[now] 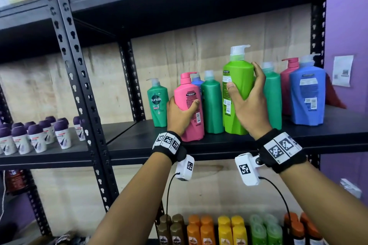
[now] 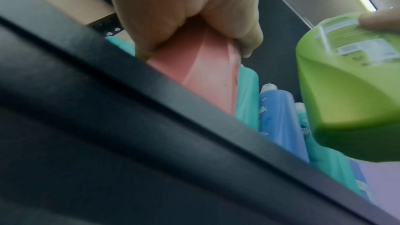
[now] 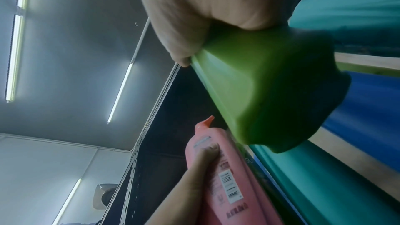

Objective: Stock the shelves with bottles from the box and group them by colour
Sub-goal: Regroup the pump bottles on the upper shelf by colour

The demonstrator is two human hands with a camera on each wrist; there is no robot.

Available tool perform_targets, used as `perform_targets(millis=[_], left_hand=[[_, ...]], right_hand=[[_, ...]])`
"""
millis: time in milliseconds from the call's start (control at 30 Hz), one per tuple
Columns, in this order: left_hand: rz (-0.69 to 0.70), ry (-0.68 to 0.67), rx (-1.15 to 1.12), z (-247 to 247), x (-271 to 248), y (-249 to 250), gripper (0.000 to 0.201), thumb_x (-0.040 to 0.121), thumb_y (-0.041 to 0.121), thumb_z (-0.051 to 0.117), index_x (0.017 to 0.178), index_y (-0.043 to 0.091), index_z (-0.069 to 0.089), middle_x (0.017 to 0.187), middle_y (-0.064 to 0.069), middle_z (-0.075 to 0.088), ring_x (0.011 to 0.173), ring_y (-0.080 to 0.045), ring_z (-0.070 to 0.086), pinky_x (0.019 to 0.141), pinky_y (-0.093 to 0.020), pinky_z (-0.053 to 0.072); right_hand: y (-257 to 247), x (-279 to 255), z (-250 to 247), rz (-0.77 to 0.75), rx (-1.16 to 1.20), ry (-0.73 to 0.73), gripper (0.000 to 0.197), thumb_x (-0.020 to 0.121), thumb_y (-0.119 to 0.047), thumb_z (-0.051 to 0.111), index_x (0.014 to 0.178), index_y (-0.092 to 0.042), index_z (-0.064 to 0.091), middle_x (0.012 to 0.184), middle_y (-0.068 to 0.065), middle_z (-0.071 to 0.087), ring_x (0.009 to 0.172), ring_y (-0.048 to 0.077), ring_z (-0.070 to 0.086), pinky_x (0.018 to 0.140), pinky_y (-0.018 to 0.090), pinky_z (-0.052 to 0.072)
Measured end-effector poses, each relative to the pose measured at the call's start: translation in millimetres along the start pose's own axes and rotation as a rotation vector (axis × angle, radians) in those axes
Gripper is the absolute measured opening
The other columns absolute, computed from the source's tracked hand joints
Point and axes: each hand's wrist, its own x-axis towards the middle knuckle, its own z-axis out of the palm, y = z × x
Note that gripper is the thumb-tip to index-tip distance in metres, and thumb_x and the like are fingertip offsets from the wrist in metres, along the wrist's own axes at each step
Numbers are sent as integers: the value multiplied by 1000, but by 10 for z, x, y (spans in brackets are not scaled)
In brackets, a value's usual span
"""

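On the black shelf (image 1: pixel 219 144) my left hand (image 1: pixel 182 111) grips a pink pump bottle (image 1: pixel 189 105) that stands at the shelf's front edge. My right hand (image 1: pixel 249 103) grips a tall lime-green pump bottle (image 1: pixel 238 93) around its middle; in the wrist views its base (image 2: pixel 350 109) (image 3: pixel 270 95) hangs just above the shelf. The pink bottle (image 3: pixel 225 177) (image 2: pixel 205 78) shows in both wrist views. A teal-green Sunsilk bottle (image 1: pixel 158 103) stands left of the pink one, and another teal bottle (image 1: pixel 212 103) stands between the two held bottles.
Right of my hands stand a teal bottle (image 1: pixel 273 93), a second pink bottle (image 1: pixel 287 85) and a large blue bottle (image 1: pixel 307 93). A blue bottle (image 1: pixel 197 81) stands behind the held pink one. Small purple-capped bottles (image 1: pixel 37 135) fill the left shelf. Brown, orange, yellow and green bottles (image 1: pixel 231 228) line the shelf below.
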Motion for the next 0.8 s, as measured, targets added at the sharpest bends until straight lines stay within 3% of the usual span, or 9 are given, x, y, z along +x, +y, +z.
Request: perform_targets(millis=[167,300,367,467,533,667,733,800], left_hand=[[-20,13,1,-22,-67,-81,68,73,64,78,116,15,57,111,-7,64,100,-21,66,91,-47,56],[-2,35,17,-49,-192,-173,62,73,65,77,113,21,59,106,7,68,94,-5,67,89,-41,58],[9,58,57,-62,-229,-201,66,75,61,78,120,17,59,113,3,66,101,-11,66,92,-40,56],[64,160,130,-90,-308,-190,75,76,60,79,130,15,54,122,2,55,107,-13,59,94,-30,51],[140,237,169,-102,-358,-136,61,81,53,77,126,18,55,121,4,52,104,-13,58,89,-27,51],[309,309,207,-35,-380,98,15,93,25,66,102,13,64,102,1,59,82,-10,57,80,-36,53],[373,280,248,66,-363,250,10,95,24,62,96,15,65,95,3,62,78,-6,53,76,-34,51],[425,220,282,210,-350,401,12,95,27,59,98,17,65,97,4,65,83,-8,56,78,-33,50]], right_hand=[[24,-22,-27,8,-11,-4,76,94,-38,68,155,-22,25,151,4,47,127,24,57,106,43,48],[51,-71,-5,0,-15,-2,76,94,-34,69,154,-18,25,152,7,45,132,26,52,109,44,45],[67,-94,13,-16,-7,2,76,95,-30,69,154,-13,26,156,10,40,141,26,44,115,45,38],[80,-120,22,-9,0,0,76,95,-29,69,155,-13,26,159,10,37,145,26,40,117,46,36],[84,-131,11,5,-2,2,76,94,-33,69,155,-17,25,158,8,39,142,26,44,114,45,39],[73,-125,-31,7,-11,-5,77,94,-37,69,155,-22,25,155,7,43,135,29,51,109,47,45],[71,-122,-48,5,-13,13,76,93,-38,69,154,-23,26,152,5,46,131,26,54,107,45,47],[69,-119,-72,1,-4,39,76,92,-40,68,154,-23,27,150,5,48,129,24,55,107,43,46]])
